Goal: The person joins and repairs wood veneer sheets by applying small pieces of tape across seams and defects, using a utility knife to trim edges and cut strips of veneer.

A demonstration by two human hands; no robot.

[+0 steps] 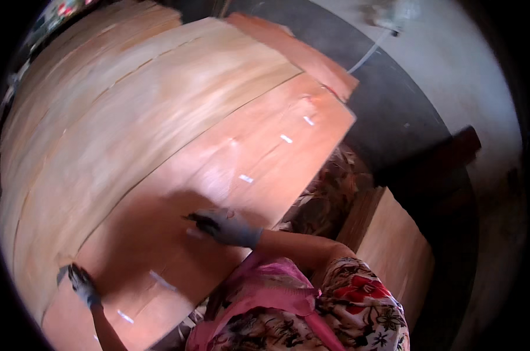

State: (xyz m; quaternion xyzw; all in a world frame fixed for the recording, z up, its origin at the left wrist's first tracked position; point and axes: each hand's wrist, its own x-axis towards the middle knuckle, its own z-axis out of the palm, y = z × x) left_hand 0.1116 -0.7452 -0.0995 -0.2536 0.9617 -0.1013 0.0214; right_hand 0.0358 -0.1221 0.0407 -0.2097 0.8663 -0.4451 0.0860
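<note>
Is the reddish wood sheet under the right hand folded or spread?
Spread: the reddish sheet lies broad beneath the right hand, white strips showing along it, no fold visible.

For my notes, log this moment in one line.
left hand: by pale sheet; right hand: over orange sheet; white strips: on orange sheet

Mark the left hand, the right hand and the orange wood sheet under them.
Left hand [83,286], head view: middle of the hand.
Right hand [230,227], head view: middle of the hand.
Orange wood sheet [218,155], head view: bare upper face.
</note>
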